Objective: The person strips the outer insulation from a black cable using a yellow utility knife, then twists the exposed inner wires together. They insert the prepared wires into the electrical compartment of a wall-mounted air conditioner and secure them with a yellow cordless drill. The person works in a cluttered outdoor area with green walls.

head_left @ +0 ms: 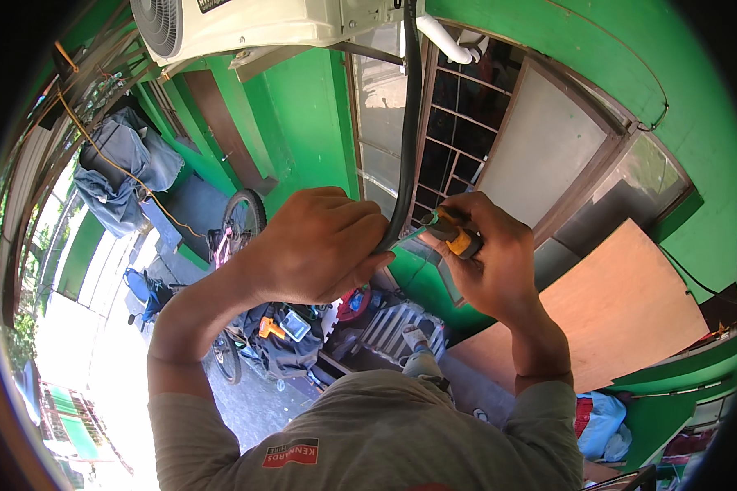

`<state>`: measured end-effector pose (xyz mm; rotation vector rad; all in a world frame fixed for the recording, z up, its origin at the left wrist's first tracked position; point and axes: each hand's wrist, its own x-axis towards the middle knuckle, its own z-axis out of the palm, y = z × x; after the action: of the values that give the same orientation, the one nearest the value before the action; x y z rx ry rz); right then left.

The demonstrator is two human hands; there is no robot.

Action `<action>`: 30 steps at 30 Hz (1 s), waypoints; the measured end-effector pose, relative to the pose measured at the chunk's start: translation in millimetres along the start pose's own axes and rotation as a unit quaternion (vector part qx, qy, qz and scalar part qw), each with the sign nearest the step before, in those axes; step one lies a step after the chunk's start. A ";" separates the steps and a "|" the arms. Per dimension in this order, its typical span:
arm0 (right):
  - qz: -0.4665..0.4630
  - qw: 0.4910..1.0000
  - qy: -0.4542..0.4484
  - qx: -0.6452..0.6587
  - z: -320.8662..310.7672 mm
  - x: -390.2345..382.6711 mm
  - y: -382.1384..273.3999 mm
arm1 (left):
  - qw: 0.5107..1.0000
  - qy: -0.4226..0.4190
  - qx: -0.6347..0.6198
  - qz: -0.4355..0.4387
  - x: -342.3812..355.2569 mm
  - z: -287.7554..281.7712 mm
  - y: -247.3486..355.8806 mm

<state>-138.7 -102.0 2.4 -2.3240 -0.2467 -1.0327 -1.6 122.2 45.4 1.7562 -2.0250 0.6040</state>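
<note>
A thick black cable (410, 123) hangs down from above, and my left hand (315, 245) is closed around its lower end. Between my two hands runs a short thin green wire (411, 236), which seems to come out by the cable's end. My right hand (499, 258) grips a yellow-and-black hand tool (464, 244), perhaps pliers, at the wire's far end. The fingers cover much of the tool, so its jaws cannot be made out clearly.
Overhead is a white air-conditioner outdoor unit (254, 29) with a white pipe (444, 39) beside it. Behind my hands stands an opened window panel (540, 131). A plywood sheet (598, 307) leans at right. Below left are a bicycle (244, 217) and an orange power drill (270, 328).
</note>
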 end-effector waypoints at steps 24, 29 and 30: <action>0.068 0.962 0.109 0.241 28.8 9.5 46.5 | 0.996 0.004 0.073 0.044 15.6 4.3 -7.5; 0.068 0.963 0.095 0.244 27.0 6.1 60.3 | 0.996 -0.005 0.075 0.044 21.1 13.5 -9.7; 0.085 0.957 0.103 0.257 26.8 4.8 62.9 | 0.996 -0.006 0.071 0.045 21.8 15.8 -9.5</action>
<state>-94.6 -138.2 -35.5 -1.7253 -0.1999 -0.9772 4.5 94.4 45.0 1.7575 -2.1252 0.7854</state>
